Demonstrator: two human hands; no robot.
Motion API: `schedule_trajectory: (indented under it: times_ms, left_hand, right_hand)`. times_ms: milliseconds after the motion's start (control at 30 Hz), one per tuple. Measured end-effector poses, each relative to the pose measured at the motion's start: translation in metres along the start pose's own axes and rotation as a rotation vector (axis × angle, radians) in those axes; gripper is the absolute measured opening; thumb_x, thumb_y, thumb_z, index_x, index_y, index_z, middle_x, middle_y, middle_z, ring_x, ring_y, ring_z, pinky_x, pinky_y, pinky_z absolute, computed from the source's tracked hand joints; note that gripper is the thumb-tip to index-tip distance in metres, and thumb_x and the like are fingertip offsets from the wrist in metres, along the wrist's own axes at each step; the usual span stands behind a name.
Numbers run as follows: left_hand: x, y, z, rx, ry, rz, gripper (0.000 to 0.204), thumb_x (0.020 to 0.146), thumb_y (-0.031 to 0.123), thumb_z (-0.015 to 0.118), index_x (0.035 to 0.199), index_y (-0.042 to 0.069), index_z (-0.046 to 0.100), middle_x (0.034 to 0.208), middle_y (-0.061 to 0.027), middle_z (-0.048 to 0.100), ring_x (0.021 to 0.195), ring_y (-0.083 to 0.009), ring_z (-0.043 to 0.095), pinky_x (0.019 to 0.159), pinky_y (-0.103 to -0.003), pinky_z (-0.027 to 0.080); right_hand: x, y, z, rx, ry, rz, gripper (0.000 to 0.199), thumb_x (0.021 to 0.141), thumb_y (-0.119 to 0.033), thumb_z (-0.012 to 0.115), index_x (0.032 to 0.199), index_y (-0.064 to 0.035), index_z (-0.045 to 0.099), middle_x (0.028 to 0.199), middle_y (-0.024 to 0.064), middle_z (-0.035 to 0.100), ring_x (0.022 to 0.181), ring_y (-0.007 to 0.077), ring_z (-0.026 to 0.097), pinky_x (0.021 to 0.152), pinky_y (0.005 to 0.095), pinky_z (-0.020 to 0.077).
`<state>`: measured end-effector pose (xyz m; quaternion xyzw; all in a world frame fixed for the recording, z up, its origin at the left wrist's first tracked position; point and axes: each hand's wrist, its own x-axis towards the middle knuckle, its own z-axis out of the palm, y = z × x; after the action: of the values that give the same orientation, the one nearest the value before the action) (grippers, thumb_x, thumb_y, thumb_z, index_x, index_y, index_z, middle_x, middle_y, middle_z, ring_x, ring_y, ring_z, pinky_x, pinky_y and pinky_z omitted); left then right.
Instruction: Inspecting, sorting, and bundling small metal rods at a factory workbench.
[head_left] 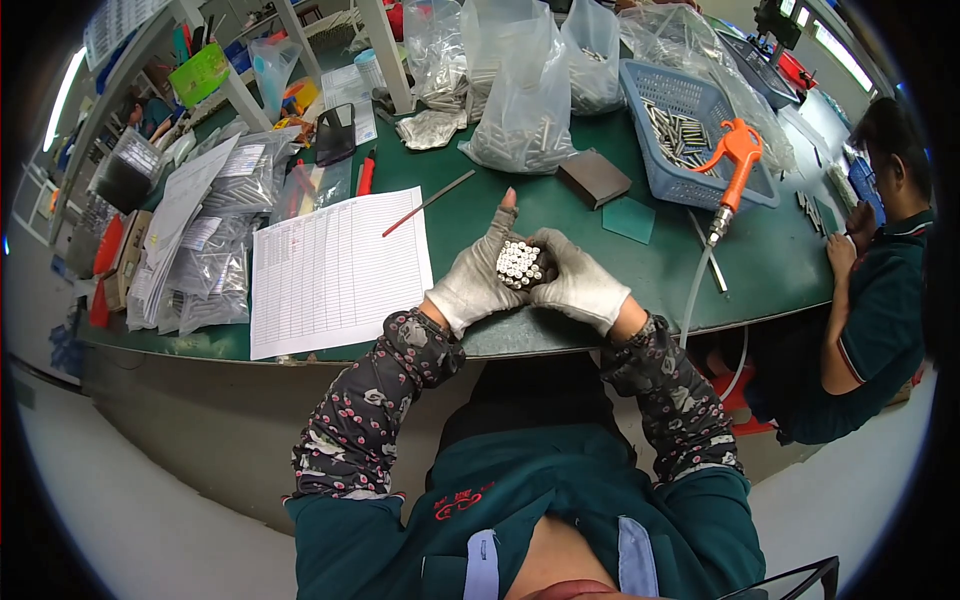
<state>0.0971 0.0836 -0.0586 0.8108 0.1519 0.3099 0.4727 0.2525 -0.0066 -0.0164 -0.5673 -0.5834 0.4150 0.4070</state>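
Observation:
Between my two hands, just above the green tabletop [470, 335], a bundle of thin metal pins [519, 264] shows its round, bright ends facing up. My left hand [472, 286], in a whitish glove with bare fingertips, wraps the bundle's left side with its thumb sticking up and away. On the other side, my gloved right hand [585, 284] curls round the same pins. The gloves hide the pins' lower parts. Beyond the hands lie a dark brown block [594, 179] and a flat green square [628, 219].
A printed sheet [335, 280] lies left, with a thin reddish rod [430, 202] across its corner. Bags of metal parts [525, 125] stand behind. At right are a blue basket [690, 187] of pins, an orange air gun [742, 150] with hose, a metal strip [709, 254] and a seated co-worker [865, 290].

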Motion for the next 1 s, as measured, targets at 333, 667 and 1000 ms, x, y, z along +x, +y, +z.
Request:
schedule_trajectory:
  times_ms: [333,667,1000]
  left_hand:
    - [0.003,-0.005,0.001,0.222,-0.004,0.027,0.117,0.066,0.012,0.079,0.149,0.026,-0.001,0.098,-0.0051,0.061,0.085,-0.0188,0.062,0.082,-0.029,0.050]
    - [0.001,0.000,-0.001,0.295,0.082,0.095,0.094,0.072,0.032,0.074,0.147,0.022,0.019,0.104,-0.0040,0.057,0.092,-0.0198,0.055,0.085,-0.036,0.043]
    - [-0.001,0.004,-0.019,0.714,-0.126,0.000,0.111,0.063,0.073,0.065,0.143,0.006,0.027,0.137,-0.0083,0.043,0.133,-0.0239,0.031,0.111,-0.055,0.007]
  right_hand:
    - [-0.002,-0.027,0.008,-0.464,0.127,-0.007,0.056,0.084,-0.049,0.060,0.109,-0.0007,0.045,0.098,0.0169,0.061,0.089,0.0312,0.061,0.071,0.0378,0.0491]
    - [0.012,-0.014,0.026,-0.743,0.305,-0.309,0.075,0.071,-0.069,0.058,0.097,0.0010,0.049,0.094,0.0174,0.052,0.089,0.0352,0.058,0.069,0.0451,0.0499]
    - [0.020,-0.012,0.024,-0.693,0.263,-0.489,0.063,0.070,-0.052,0.071,0.102,-0.0012,0.052,0.096,0.0138,0.055,0.090,0.0335,0.053,0.077,0.0423,0.0461]
